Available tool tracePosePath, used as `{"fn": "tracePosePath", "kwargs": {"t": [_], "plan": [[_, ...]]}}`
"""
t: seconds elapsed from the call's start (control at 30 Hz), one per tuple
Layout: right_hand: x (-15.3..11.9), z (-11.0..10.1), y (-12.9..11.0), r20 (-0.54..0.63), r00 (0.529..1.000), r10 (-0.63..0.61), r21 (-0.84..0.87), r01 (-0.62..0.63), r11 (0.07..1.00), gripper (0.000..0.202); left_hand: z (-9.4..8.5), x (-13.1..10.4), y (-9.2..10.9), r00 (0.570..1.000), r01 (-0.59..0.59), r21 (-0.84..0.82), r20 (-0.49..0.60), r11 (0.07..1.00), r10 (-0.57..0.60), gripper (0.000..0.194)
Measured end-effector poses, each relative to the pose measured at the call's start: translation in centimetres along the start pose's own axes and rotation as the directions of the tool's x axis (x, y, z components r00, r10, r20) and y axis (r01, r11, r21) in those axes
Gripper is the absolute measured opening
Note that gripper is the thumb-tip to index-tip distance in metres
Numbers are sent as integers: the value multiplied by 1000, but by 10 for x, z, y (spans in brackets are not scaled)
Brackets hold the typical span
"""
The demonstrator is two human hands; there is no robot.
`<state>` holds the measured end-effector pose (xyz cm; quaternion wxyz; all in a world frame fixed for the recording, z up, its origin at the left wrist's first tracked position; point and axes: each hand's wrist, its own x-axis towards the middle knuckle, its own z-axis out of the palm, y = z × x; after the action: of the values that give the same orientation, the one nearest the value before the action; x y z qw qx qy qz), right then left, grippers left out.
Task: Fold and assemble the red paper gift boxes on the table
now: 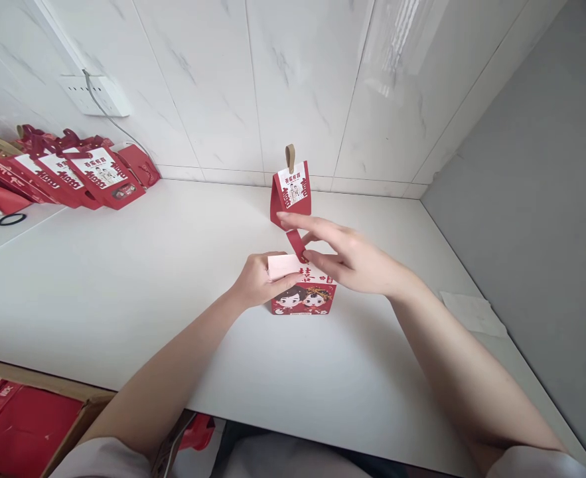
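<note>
- A red printed box is held upright on the worktop, in front of the person; its two cartoon faces are turned to the near side.
- The box is gripped at its upper left by the left hand, which is partly closed, with the thumb laid along the near side and the fingers wrapped behind.
- A red ribbon at the top of the box is touched by the right hand. That hand is partly open, its index finger stretched out above the ribbon and its thumb set low beside it; whether the ribbon is firmly pinched cannot be told.
- The body of the box appears to be already formed. A pale flap is seen at the top left, and the top is judged to be not yet fully settled, though the fastening is partly hidden by the fingers.
- A finished-looking red box is stood just behind, near the wall, with its top drawn to a ridge and a tan loop raised above it.
- More red boxes with handles are grouped at the far left, leaned close together and seemingly made up.
- Red packaging is contained in a cardboard carton at the lower left; how much of it is unformed cannot be told.
</note>
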<state>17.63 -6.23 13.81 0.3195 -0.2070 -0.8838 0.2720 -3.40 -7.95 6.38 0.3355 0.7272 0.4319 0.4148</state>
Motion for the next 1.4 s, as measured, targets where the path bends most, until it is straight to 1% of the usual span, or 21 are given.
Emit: {"fn": "tracePosePath", "kwargs": {"t": [0.07,0.17,0.3,0.37,0.43,0.53,0.63,0.67,0.73,0.8,0.87,0.97,1.03,1.13,1.23,1.27,1.33,1.4], "plan": [[-2,-4,-1,40,999,-28,-79,31,996,53,0,0,0,1000,-3,9,1,1000,3,19],[-6,-17,-3,19,1000,13,-187,-9,982,46,-1,0,-1,1000,-26,43,-15,999,27,21],[-16,-42,-6,4,993,116,-287,-110,952,29,-2,2,-5,997,-48,95,-62,994,54,27],[-20,-51,-7,22,982,188,-325,-171,930,26,-3,3,-7,994,-16,115,-107,993,28,29],[-23,-55,-6,50,967,251,-335,-220,916,25,-4,3,-10,990,38,103,-138,994,-23,33],[-23,-52,-3,72,951,300,-323,-262,909,25,-5,4,-15,982,133,35,-142,990,-127,42],[-21,-47,-1,51,963,263,-300,-237,924,33,-6,4,-17,973,187,-9,-138,982,-186,48],[-20,-45,-1,58,969,241,-292,-215,932,34,-6,4,-18,973,186,-8,-135,982,-186,49],[-19,-43,-2,85,973,216,-278,-185,942,28,-6,4,-17,977,171,10,-129,985,-168,47],[-18,-43,-4,92,970,224,-272,-192,943,20,-7,4,-17,980,160,30,-127,987,-155,45],[-18,-42,-5,70,966,247,-272,-220,937,15,-7,5,-16,980,165,39,-120,986,-159,44],[-18,-43,-5,53,957,286,-271,-262,926,17,-9,5,-15,979,178,15,-100,984,-176,46],[-19,-44,-3,43,957,286,-276,-264,924,20,-10,6,-16,977,193,-17,-92,981,-194,48],[-20,-46,-2,-21,958,285,-294,-278,914,20,-11,7,-18,972,218,-64,-79,974,-223,49],[-19,-45,-1,-155,932,329,-270,-360,893,16,-14,8,-20,971,228,-60,-55,972,-232,50],[-17,-44,0,-183,920,346,-248,-384,889,15,-14,9,-22,971,232,-47,-46,971,-234,51],[-14,-40,1,-184,903,389,-205,-422,883,14,-16,10,-25,969,246,-13,-19,969,-246,52],[-10,-37,4,-141,884,446,-168,-465,869,13,-19,11,-29,963,267,10,38,964,-267,54]]}}
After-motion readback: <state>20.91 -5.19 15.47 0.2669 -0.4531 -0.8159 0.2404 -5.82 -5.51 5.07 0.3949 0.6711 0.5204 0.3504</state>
